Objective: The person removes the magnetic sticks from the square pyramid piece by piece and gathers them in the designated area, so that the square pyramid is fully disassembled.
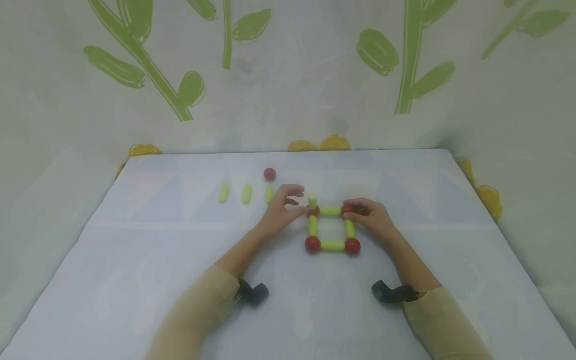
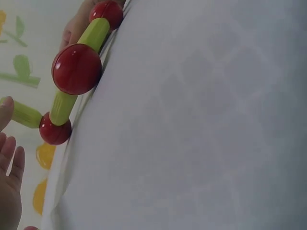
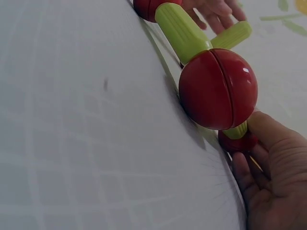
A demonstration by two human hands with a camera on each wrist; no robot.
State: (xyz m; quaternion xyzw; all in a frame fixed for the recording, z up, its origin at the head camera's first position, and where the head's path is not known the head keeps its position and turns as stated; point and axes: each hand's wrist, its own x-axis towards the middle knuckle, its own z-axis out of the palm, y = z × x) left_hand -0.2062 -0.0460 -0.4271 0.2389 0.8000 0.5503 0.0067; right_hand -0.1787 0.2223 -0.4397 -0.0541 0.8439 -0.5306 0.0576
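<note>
On the table lies a square frame of red balls joined by yellow-green rods, such as the near rod (image 1: 333, 246). My right hand (image 1: 370, 216) pinches the far right red ball (image 3: 236, 143) between thumb and fingers. An upright rod (image 1: 312, 201) stands on the far left red ball (image 2: 55, 129). My left hand (image 1: 282, 212) is just left of that corner, fingers spread apart and thumb tip (image 2: 5, 112) right at the upright rod's free end in the left wrist view. Both near corners carry red balls, the left one (image 1: 313, 244) and the right one (image 1: 353, 246).
Left of the frame, loose rods lie in a row: one at the left (image 1: 224, 193), one in the middle (image 1: 246, 194) and one (image 1: 269, 193) beside my left hand. A loose red ball (image 1: 270, 174) sits behind them. A wall (image 1: 306, 90) with painted leaves rises behind the white table (image 1: 135, 280).
</note>
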